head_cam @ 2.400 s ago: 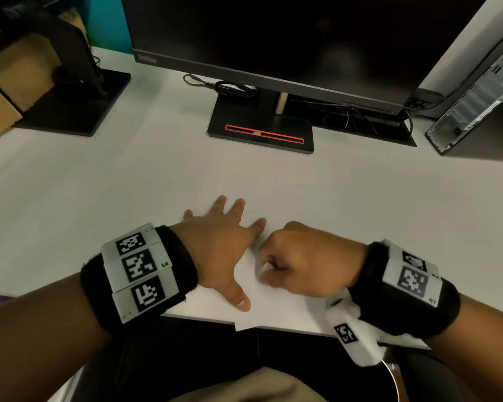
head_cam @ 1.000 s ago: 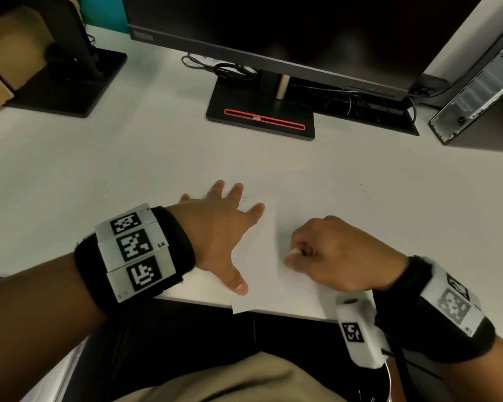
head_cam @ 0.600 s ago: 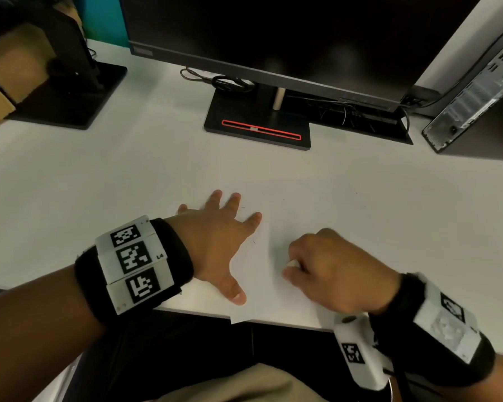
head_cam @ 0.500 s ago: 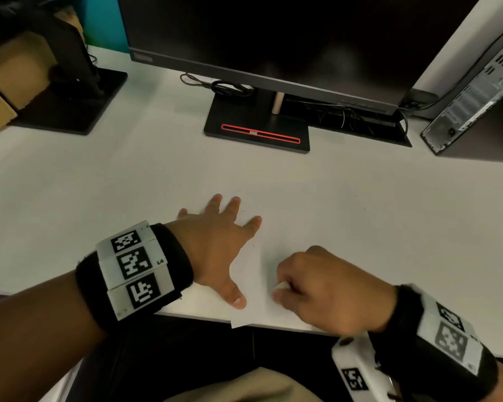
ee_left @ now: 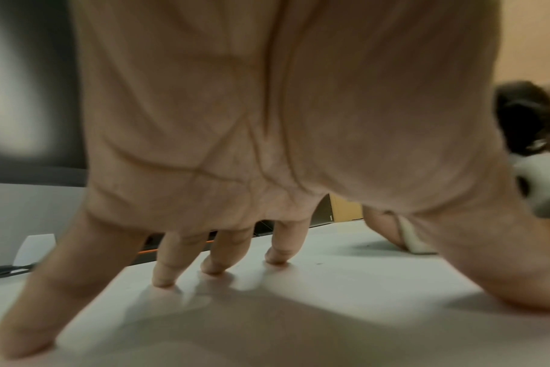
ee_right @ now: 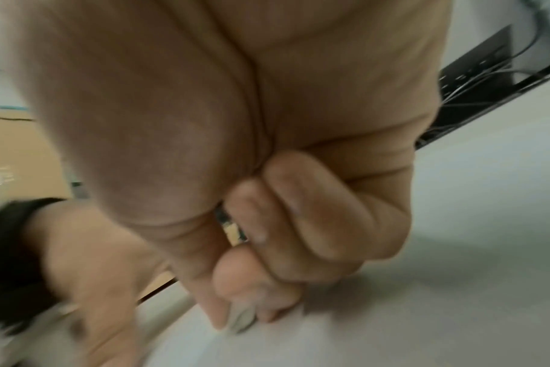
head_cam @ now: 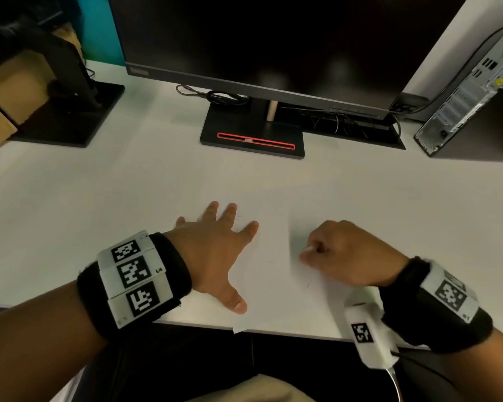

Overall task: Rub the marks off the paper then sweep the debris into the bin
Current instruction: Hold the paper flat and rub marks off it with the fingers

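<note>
With the left hand (head_cam: 212,253) splayed flat, its fingers (ee_left: 217,250) pinning the paper (head_cam: 276,274) to the surface (head_cam: 128,198), and the right hand (head_cam: 343,253) pinching an eraser (ee_left: 413,238) just beyond the thumb, a hard stroke could crumple the unpinned right side.

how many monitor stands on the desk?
2. One black base with a red strip at centre back under the big monitor; another black base at back left. More may sit out of frame.
</note>
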`<state>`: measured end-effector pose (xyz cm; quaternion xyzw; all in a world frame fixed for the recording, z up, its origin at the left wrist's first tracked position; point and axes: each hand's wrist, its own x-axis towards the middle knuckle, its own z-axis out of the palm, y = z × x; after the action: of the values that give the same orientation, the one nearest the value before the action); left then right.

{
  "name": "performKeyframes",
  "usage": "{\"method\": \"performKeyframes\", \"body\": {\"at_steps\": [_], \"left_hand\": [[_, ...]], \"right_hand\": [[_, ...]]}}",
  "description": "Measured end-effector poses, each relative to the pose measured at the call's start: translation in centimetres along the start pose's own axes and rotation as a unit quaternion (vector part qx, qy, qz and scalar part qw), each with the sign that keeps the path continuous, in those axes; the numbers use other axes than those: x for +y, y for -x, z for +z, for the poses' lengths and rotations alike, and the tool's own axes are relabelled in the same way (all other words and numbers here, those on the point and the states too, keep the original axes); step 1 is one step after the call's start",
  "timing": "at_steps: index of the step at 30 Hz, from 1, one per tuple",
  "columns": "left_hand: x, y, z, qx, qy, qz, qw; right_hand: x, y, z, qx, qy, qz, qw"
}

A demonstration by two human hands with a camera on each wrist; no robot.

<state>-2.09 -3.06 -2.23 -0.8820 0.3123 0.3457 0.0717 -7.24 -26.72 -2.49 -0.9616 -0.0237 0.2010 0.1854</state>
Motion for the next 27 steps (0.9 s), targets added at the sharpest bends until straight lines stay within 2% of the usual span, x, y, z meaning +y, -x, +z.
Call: {"method": "performKeyframes", "body": {"at_steps": [3,5,8,11,13,15,20,23,27], "left_hand": [[-0.1,0.1,0.2,0.018,-0.008,0.005,1.0],[-0.2,0.2,0.1,0.029,-0.009,0.009,1.0],[-0.4,-0.2,-0.7,0.053,0.036,0.01,0.998],[-0.7,-1.1,-1.6,0.095,0.069,-0.013,0.993],[-0.9,-1.7,-2.1,0.099,0.064,-0.035,0.992],[-1.1,-2.1,-2.4,0.092,0.06,-0.045,0.993],[-0.4,-2.2,-2.5,0.07,0.039,-0.05,0.996],[-0.1,-2.3,-2.5,0.073,0.04,-0.05,0.995],[-0.2,-2.2,-2.6,0.071,0.034,-0.046,0.996]], "right_hand": [[1.7,0.5,-1.2,0.038,-0.064,0.032,0.997],[2.3,1.0,-1.8,0.04,-0.119,0.04,0.991],[3.2,1.3,-2.0,0.046,-0.143,0.045,0.988],[4.4,1.4,-2.0,0.063,-0.197,0.076,0.975],[4.9,1.5,-2.2,0.064,-0.252,0.1,0.96],[4.6,1.6,-2.2,0.045,-0.272,0.094,0.957],[0.5,0.7,-1.6,-0.017,-0.108,-0.02,0.994],[-2.6,-1.3,-0.9,-0.044,-0.009,-0.063,0.997],[-5.2,-3.5,0.2,-0.096,0.074,-0.084,0.989]]}}
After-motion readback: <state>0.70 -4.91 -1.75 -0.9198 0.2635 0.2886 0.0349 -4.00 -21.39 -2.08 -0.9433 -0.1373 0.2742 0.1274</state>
